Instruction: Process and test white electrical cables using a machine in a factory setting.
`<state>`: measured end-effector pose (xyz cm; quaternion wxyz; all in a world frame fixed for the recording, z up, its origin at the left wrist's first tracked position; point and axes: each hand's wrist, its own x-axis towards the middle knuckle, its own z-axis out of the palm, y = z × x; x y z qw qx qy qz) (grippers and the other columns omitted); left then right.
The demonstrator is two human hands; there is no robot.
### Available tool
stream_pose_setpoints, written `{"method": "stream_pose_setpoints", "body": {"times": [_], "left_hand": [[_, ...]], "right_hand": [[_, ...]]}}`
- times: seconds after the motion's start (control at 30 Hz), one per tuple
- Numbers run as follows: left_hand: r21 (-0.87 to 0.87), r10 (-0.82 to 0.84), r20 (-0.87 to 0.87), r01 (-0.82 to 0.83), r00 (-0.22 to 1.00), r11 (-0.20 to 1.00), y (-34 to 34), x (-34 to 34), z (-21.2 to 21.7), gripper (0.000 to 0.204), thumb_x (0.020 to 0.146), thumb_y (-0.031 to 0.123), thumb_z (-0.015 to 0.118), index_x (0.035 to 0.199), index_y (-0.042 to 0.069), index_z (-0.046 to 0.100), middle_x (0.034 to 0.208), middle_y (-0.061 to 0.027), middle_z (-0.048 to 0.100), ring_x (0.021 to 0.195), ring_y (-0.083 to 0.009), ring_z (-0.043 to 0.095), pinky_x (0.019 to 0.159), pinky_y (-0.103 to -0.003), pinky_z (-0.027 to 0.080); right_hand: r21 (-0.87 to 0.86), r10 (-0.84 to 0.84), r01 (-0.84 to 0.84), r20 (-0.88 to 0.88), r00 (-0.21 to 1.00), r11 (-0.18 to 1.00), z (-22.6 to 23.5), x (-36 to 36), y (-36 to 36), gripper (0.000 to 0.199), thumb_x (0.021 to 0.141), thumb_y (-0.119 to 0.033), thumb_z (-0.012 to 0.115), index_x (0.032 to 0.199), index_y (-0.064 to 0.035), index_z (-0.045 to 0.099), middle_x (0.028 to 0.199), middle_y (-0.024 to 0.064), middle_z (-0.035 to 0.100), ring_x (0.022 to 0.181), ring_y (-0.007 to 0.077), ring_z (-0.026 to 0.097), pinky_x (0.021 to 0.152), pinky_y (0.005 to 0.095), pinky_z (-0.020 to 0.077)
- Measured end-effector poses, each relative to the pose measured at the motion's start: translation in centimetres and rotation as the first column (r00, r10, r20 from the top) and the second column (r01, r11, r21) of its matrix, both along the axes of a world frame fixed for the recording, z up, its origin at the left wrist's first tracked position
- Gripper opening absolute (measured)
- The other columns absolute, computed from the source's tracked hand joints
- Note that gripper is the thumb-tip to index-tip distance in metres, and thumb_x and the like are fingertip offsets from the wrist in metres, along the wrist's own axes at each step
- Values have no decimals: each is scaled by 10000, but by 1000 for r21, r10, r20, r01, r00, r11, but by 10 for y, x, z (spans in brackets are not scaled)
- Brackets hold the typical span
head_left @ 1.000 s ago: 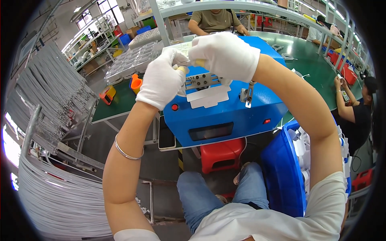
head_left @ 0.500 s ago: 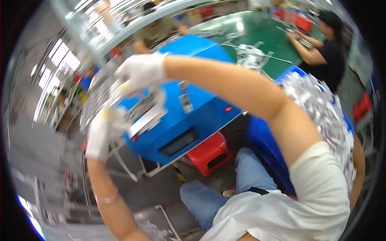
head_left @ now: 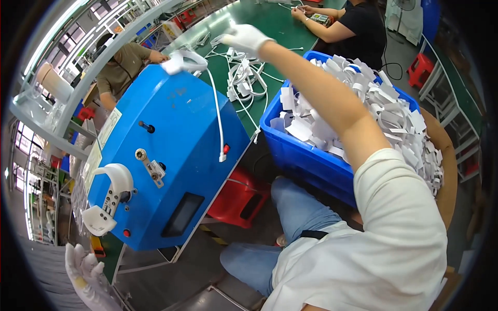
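Elbow room first: the green counter point(head_left: 290, 33) runs on past the coiled cables point(head_left: 245, 82), and only a narrow gap separates the blue machine point(head_left: 181, 116) from the blue bin point(head_left: 306, 165). One white cable point(head_left: 219, 116) sits looped on the machine's top, its tail draped down toward the front edge. Right grip point(head_left: 244, 40) is over the counter near the coils, fingers mostly together; can't tell if it's pinching anything. Left grip point(head_left: 85, 274) is open and holds nothing, just off the machine's corner.

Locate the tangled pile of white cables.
In the head view, the pile of white cables lies upper centre on the green table, between the blue machine and blue bin, pictured just below the right hand.
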<state>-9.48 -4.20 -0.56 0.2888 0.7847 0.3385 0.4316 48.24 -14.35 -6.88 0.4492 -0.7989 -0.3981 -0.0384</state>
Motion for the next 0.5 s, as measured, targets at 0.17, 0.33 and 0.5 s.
{"method": "stream_pose_setpoints", "body": {"times": [0.17, 0.33, 0.5], "left_hand": [[-92, 100, 31, -97, 995, 991, -11, 7, -2, 684, 945, 545, 360, 1395, 30, 377, 1303, -171, 465, 1018, -176, 510, 876, -298, 430], [-24, 64, 28, -63, 998, 998, -26, 51, 5, 567, 982, 438, 371, 1351, 13, 439, 1232, -162, 518, 1005, -162, 531, 865, -275, 434], [120, 45, -96, -33, 994, 992, -38, 68, 8, 597, 956, 496, 420, 1286, 6, 505, 1143, -122, 584, 990, -161, 573, 818, -277, 469]], "right_hand": [[-741, 27, 155, 228, 973, 654, -103, 75, -73, 384, 702, -296, 624, 910, 21, 684, 908, 236, 664, 824, 361, 655, 759, 410, 524], [-780, -39, 273, 305, 951, 563, -135, 82, -104, 233, 703, -182, 657, 856, -13, 704, 897, 208, 678, 833, 344, 669, 772, 404, 526], [-738, -84, 227, 227, 970, 636, -124, 76, -103, 362, 686, -196, 679, 999, -15, 666, 986, 209, 664, 929, 334, 647, 818, 391, 510]]}}
